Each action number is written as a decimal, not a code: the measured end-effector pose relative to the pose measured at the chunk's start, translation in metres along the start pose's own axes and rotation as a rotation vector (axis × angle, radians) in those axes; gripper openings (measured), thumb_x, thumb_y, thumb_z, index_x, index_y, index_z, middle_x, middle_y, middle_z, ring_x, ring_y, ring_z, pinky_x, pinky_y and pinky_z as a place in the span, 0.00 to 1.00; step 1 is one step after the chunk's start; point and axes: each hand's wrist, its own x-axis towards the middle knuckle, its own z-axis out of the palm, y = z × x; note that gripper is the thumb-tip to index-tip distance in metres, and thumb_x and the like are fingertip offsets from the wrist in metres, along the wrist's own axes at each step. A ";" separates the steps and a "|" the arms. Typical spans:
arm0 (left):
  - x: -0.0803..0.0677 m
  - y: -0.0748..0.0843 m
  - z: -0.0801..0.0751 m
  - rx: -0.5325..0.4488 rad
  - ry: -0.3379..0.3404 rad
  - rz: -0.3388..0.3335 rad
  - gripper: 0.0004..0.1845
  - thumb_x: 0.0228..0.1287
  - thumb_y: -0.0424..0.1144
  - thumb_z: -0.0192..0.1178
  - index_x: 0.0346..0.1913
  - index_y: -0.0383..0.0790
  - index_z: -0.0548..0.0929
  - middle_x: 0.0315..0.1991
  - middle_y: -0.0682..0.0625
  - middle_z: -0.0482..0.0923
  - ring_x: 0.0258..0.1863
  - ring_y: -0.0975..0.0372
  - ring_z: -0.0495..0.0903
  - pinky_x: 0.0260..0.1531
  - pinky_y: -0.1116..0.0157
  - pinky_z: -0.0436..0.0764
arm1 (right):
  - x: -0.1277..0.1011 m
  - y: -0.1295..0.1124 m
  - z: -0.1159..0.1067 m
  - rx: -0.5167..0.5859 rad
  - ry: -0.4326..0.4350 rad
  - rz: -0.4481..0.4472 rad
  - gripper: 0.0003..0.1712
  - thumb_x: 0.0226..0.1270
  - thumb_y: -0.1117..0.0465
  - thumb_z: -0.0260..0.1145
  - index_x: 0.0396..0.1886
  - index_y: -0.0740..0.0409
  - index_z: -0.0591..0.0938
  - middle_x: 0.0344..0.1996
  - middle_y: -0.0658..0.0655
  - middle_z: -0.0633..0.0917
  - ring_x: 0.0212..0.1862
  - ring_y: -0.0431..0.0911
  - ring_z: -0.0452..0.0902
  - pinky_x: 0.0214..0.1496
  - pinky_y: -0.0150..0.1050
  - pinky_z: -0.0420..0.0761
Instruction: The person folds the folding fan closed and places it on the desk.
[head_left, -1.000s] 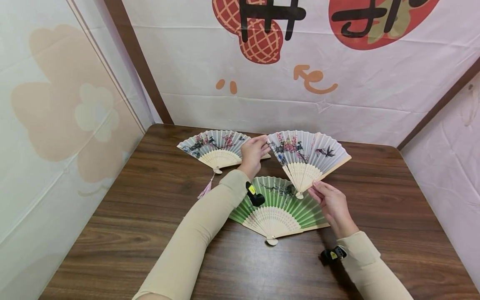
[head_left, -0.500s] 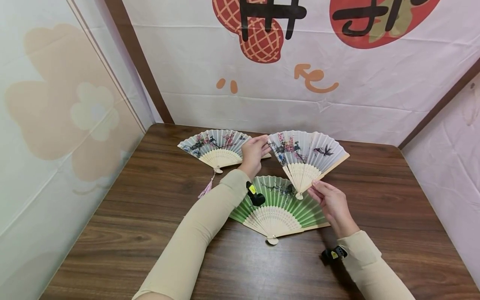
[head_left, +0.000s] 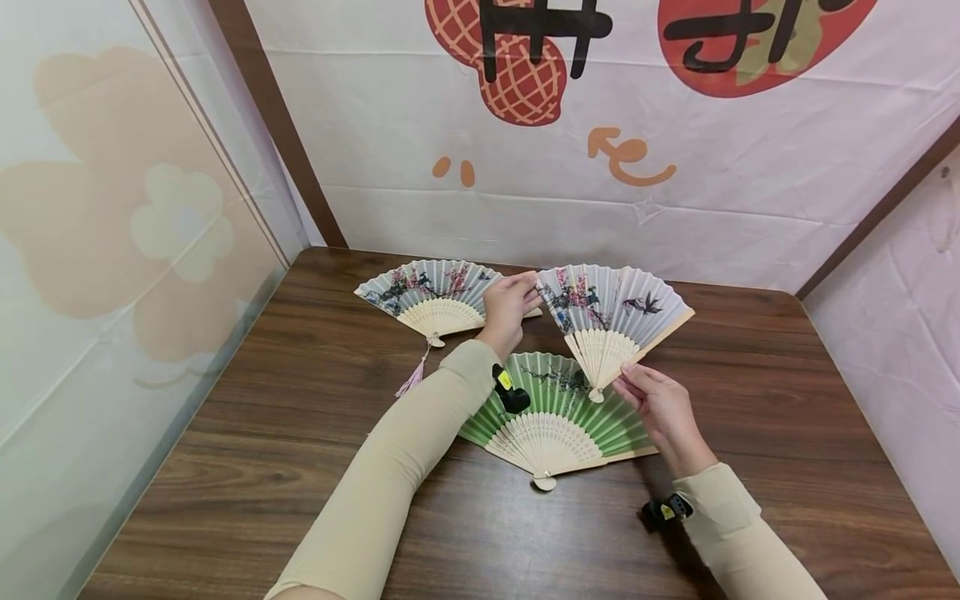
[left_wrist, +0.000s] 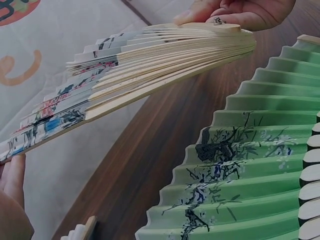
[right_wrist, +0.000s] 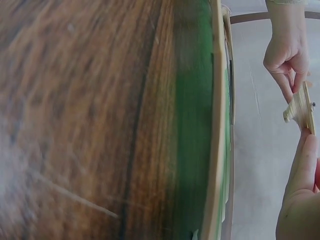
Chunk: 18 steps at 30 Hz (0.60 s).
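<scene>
Head view shows the white fan (head_left: 611,312) spanning both hands: left hand (head_left: 507,310) pinches its left edge, right hand (head_left: 654,406) pinches its pivot.

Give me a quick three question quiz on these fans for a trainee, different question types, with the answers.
1. True or false: the green fan lies open on the table.
2. How many fans are in view?
3. Which hand pinches the lifted white fan near its pivot: A left hand, B right hand?

Key: 1 true. 2 three, counting the tasselled fan. 3 B; the left hand holds its outer edge.
</scene>
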 end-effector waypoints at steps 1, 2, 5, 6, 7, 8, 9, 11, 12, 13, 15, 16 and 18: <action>0.000 0.000 0.000 0.001 0.001 0.000 0.13 0.67 0.30 0.62 0.51 0.28 0.85 0.50 0.36 0.85 0.38 0.60 0.87 0.43 0.63 0.90 | 0.000 0.000 0.000 0.001 0.000 0.001 0.21 0.76 0.69 0.55 0.25 0.50 0.87 0.26 0.47 0.89 0.32 0.36 0.87 0.44 0.26 0.87; 0.000 0.000 0.000 0.001 0.003 0.001 0.13 0.67 0.30 0.62 0.51 0.28 0.85 0.50 0.36 0.85 0.37 0.61 0.87 0.43 0.64 0.90 | 0.000 0.000 0.000 0.000 0.000 0.001 0.22 0.76 0.69 0.55 0.25 0.50 0.87 0.26 0.47 0.89 0.32 0.36 0.87 0.44 0.26 0.87; -0.001 0.000 0.001 -0.002 0.007 0.002 0.12 0.67 0.29 0.62 0.51 0.28 0.85 0.50 0.36 0.85 0.38 0.60 0.88 0.42 0.64 0.90 | 0.001 0.001 0.000 -0.004 -0.001 -0.001 0.23 0.76 0.70 0.55 0.24 0.49 0.87 0.26 0.47 0.89 0.32 0.36 0.87 0.45 0.26 0.87; -0.001 0.000 0.001 -0.003 0.007 0.001 0.12 0.67 0.29 0.62 0.50 0.28 0.85 0.50 0.35 0.85 0.39 0.59 0.88 0.42 0.63 0.90 | 0.002 0.001 0.000 -0.008 -0.001 -0.001 0.23 0.76 0.70 0.55 0.24 0.49 0.87 0.26 0.46 0.89 0.32 0.36 0.87 0.45 0.26 0.87; -0.001 0.000 0.001 -0.003 0.006 0.001 0.12 0.67 0.30 0.62 0.50 0.28 0.85 0.50 0.35 0.85 0.40 0.58 0.88 0.43 0.63 0.90 | 0.002 0.001 0.000 -0.014 -0.001 -0.001 0.23 0.76 0.70 0.54 0.24 0.49 0.88 0.26 0.46 0.89 0.32 0.36 0.87 0.45 0.26 0.87; -0.001 0.000 0.001 -0.003 0.005 0.000 0.12 0.67 0.30 0.62 0.51 0.28 0.85 0.50 0.35 0.85 0.41 0.57 0.89 0.43 0.62 0.90 | 0.002 0.001 0.000 -0.019 -0.003 -0.001 0.23 0.76 0.70 0.54 0.24 0.48 0.87 0.26 0.46 0.89 0.32 0.35 0.87 0.45 0.26 0.87; 0.000 -0.001 0.001 -0.001 0.003 0.000 0.13 0.67 0.30 0.62 0.51 0.28 0.85 0.50 0.35 0.85 0.43 0.56 0.88 0.44 0.62 0.90 | 0.002 0.001 0.000 -0.023 -0.003 -0.001 0.23 0.76 0.70 0.54 0.24 0.48 0.87 0.26 0.46 0.89 0.32 0.35 0.87 0.45 0.26 0.87; 0.000 -0.001 0.001 0.002 0.000 -0.002 0.13 0.67 0.30 0.63 0.51 0.28 0.85 0.51 0.35 0.85 0.45 0.54 0.88 0.46 0.60 0.89 | 0.003 0.002 0.001 -0.031 -0.004 -0.001 0.24 0.76 0.70 0.54 0.24 0.48 0.87 0.26 0.45 0.89 0.33 0.35 0.87 0.45 0.26 0.87; 0.000 -0.001 0.001 0.003 -0.002 -0.002 0.13 0.68 0.31 0.63 0.52 0.27 0.84 0.51 0.35 0.84 0.46 0.53 0.88 0.47 0.59 0.89 | 0.003 0.002 0.001 -0.033 -0.004 -0.001 0.24 0.76 0.70 0.54 0.24 0.48 0.87 0.26 0.45 0.89 0.33 0.35 0.87 0.45 0.26 0.87; 0.000 -0.001 0.001 0.004 -0.002 -0.003 0.14 0.68 0.31 0.63 0.52 0.27 0.84 0.51 0.35 0.85 0.46 0.53 0.88 0.48 0.58 0.89 | 0.003 0.002 0.001 -0.033 -0.005 0.000 0.24 0.76 0.70 0.54 0.24 0.48 0.87 0.26 0.45 0.89 0.33 0.35 0.87 0.45 0.26 0.87; 0.001 -0.001 0.001 0.007 -0.003 -0.003 0.15 0.68 0.31 0.62 0.53 0.26 0.83 0.51 0.35 0.84 0.46 0.53 0.88 0.50 0.57 0.88 | 0.003 0.002 0.001 -0.035 -0.009 0.004 0.24 0.76 0.70 0.54 0.25 0.48 0.87 0.27 0.45 0.89 0.33 0.35 0.87 0.46 0.26 0.87; 0.001 -0.001 0.002 0.008 -0.003 -0.003 0.15 0.68 0.30 0.62 0.53 0.26 0.83 0.51 0.35 0.84 0.45 0.54 0.88 0.51 0.56 0.87 | 0.003 0.002 0.001 -0.036 -0.014 0.006 0.24 0.76 0.70 0.53 0.25 0.48 0.87 0.27 0.45 0.89 0.33 0.35 0.87 0.46 0.26 0.87; 0.002 -0.001 0.002 0.010 -0.001 -0.004 0.15 0.68 0.30 0.62 0.54 0.25 0.83 0.51 0.34 0.84 0.43 0.55 0.88 0.52 0.54 0.87 | 0.004 0.002 0.001 -0.040 -0.020 0.010 0.24 0.76 0.71 0.53 0.25 0.48 0.88 0.27 0.45 0.89 0.34 0.35 0.86 0.46 0.26 0.87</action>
